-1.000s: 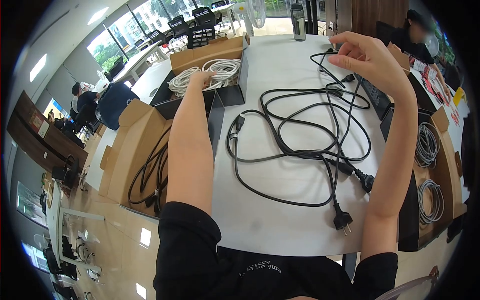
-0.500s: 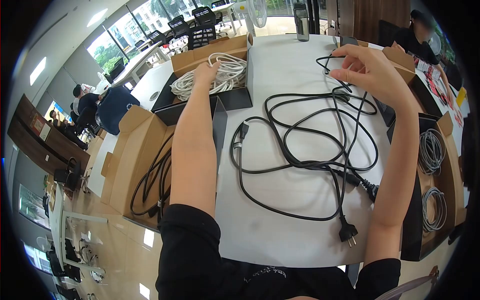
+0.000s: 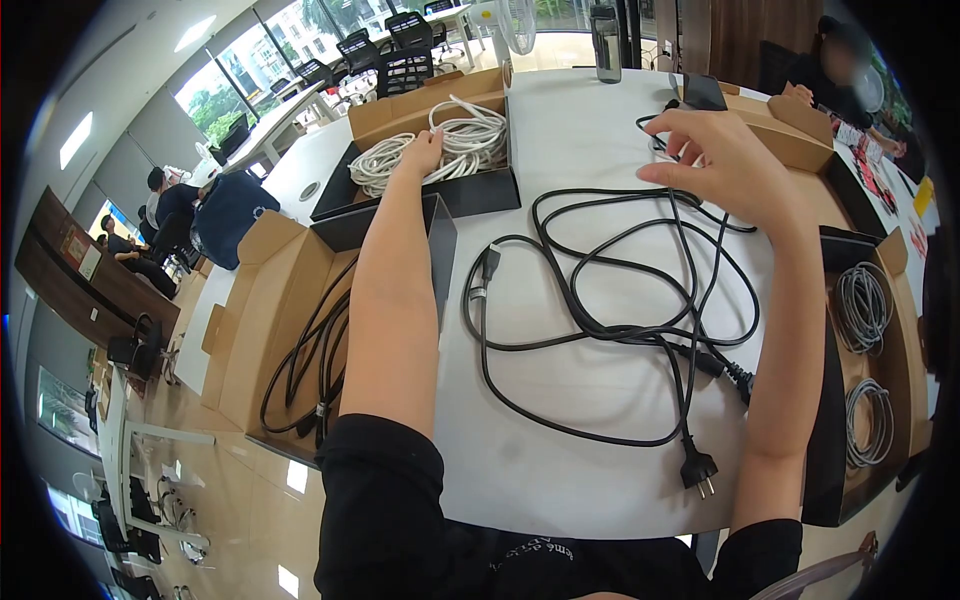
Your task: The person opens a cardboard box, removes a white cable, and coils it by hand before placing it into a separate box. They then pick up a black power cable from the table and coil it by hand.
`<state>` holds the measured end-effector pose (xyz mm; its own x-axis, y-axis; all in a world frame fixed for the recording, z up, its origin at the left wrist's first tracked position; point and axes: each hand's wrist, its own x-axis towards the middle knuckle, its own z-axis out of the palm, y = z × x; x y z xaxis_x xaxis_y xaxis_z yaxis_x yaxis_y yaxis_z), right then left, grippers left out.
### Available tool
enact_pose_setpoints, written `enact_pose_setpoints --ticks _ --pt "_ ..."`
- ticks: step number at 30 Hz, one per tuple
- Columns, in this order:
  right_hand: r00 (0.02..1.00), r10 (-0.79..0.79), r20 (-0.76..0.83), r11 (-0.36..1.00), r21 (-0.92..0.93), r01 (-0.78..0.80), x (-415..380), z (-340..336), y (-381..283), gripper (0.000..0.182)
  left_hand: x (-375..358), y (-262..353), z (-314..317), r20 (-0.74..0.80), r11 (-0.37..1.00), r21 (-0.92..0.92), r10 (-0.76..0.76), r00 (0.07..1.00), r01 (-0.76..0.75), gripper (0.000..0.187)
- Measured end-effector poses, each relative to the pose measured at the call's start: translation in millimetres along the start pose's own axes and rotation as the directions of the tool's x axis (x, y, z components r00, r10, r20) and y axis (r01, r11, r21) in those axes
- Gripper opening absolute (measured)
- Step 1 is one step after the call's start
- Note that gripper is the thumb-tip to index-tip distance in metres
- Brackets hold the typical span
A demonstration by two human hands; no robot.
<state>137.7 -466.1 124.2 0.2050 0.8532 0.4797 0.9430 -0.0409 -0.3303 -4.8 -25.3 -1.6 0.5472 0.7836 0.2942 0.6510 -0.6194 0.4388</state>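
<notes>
My left hand [image 3: 423, 154] reaches into the back-left box [image 3: 468, 196], its fingers pressed against the coiled white cables [image 3: 473, 135]; what lies between them is too small to make out. Above the far end of the black cables [image 3: 600, 328], my right hand [image 3: 715, 165] hangs with thumb and fingers apart, holding nothing visible. Those black cables lie in loose, crossing loops over the white table [image 3: 580, 480], with a plug [image 3: 697, 468] near the front edge. More black cable [image 3: 322, 350] sits in the open box at the left.
Coiled grey cables [image 3: 862, 308] lie in an open box [image 3: 905, 350] at the right, with another box [image 3: 800, 150] behind it. A bottle [image 3: 606, 45] stands at the table's back. A seated person [image 3: 830, 75] is at the back right.
The white cables have spread into two separate bunches, and the back-left box has shifted slightly right. My right hand has moved a little left and down.
</notes>
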Motion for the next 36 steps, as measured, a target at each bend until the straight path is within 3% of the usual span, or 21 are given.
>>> enact_pose_setpoints --ticks 1,4,7,9,13,16,17,20,21,24,28,31,34,35,36 --pt "1.000 -0.004 0.014 1.000 -0.010 0.004 1 2 -3 0.048 3 -3 3 0.020 1.000 0.002 0.001 1.000 -0.001 0.053" --pt "0.965 -0.250 -0.083 0.967 -0.070 0.245 13 30 -5 0.045 3 -4 5 0.058 1.000 0.025 -0.016 0.998 0.015 0.053" --pt "0.962 -0.270 0.031 0.947 -0.175 0.271 45 60 -29 0.044 2 -2 5 0.067 1.000 -0.008 -0.030 0.997 0.030 0.054" --pt "0.919 -0.395 -0.004 0.908 -0.152 0.389 85 97 -32 0.051 -5 5 2 0.052 0.998 -0.020 -0.053 0.997 0.054 0.055" --pt "0.960 -0.278 0.042 0.937 -0.209 0.280 160 172 -41 0.070 2 -3 9 0.046 0.998 -0.052 -0.034 0.998 0.036 0.058" --pt "0.983 -0.186 0.005 0.953 -0.242 0.181 199 237 -28 0.073 -5 1 2 0.082 1.000 -0.002 0.003 0.997 -0.003 0.063" --pt "0.951 -0.271 -0.150 0.939 -0.260 0.226 206 259 -17 0.072 -13 11 -6 0.082 0.998 -0.014 -0.052 0.995 0.053 0.065" --pt "0.970 -0.239 -0.054 0.970 -0.067 0.235 204 246 -23 0.067 -11 9 -5 0.094 0.995 -0.044 -0.083 0.992 0.087 0.062" --pt "0.913 -0.384 -0.139 0.916 -0.179 0.358 204 251 -20 0.055 -12 9 -5 0.104 0.991 -0.100 -0.083 0.991 0.094 0.061" --pt "0.924 -0.347 0.162 0.909 -0.182 0.374 205 252 -11 0.042 -13 8 -5 0.096 0.971 -0.214 -0.088 0.991 0.107 0.059" --pt "0.932 -0.350 0.089 0.884 -0.298 0.360 208 257 -10 0.020 -9 5 -2 0.053 0.975 -0.210 -0.066 0.996 0.076 0.055" --pt "0.952 -0.293 0.085 0.893 -0.331 0.305 214 253 -13 0.014 -1 -2 7 -0.031 0.981 -0.192 -0.046 0.998 0.039 0.051" --pt "0.976 -0.216 -0.011 0.908 -0.370 0.196 221 255 -15 0.012 -13 11 4 -0.033 0.952 -0.231 -0.215 0.976 0.202 0.057" --pt "0.970 -0.236 -0.062 0.904 -0.380 0.195 222 255 -14 0.012 -18 16 -1 -0.025 0.949 -0.220 -0.237 0.971 0.226 0.049" --pt "0.972 -0.232 -0.046 0.904 -0.378 0.199 223 252 -14 0.013 -20 18 -6 0.039 0.976 -0.153 -0.150 0.988 0.155 0.045"
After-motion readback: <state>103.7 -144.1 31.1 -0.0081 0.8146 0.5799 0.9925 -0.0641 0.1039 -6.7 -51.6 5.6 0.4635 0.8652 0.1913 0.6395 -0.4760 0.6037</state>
